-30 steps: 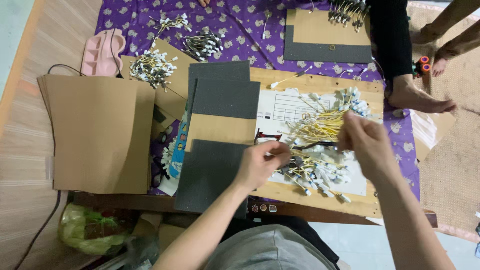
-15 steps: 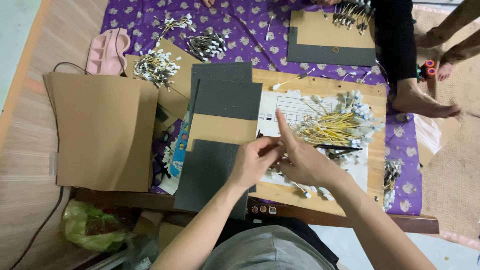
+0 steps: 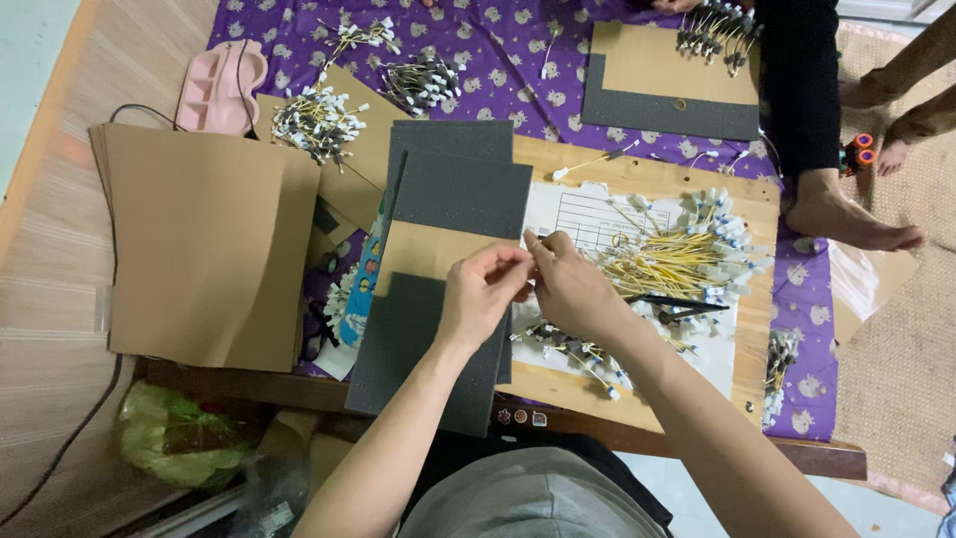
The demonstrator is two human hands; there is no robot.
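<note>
My left hand (image 3: 485, 292) and my right hand (image 3: 570, 284) meet fingertip to fingertip above a brown card strip (image 3: 433, 254). The strip lies between dark grey foam sheets (image 3: 460, 189). Both hands pinch a small thin wire piece, which the fingers mostly hide. A loose pile of yellow wires with white ends (image 3: 682, 254) lies just right of my right hand, on a printed paper sheet (image 3: 583, 211) that covers a wooden board (image 3: 652, 174). More short wires (image 3: 568, 349) lie under my right wrist.
A stack of brown cardboard (image 3: 204, 249) lies at the left, with a pink tray (image 3: 214, 90) and wire bundles (image 3: 314, 120) behind it. A black tool (image 3: 682, 304) rests by the pile. Another person's foot (image 3: 846, 214) stands on the purple cloth (image 3: 538, 60) beside a second card with foam (image 3: 667, 90).
My right hand left the yellow wire pile and moved left to meet my left hand. My left hand stayed over the card strip.
</note>
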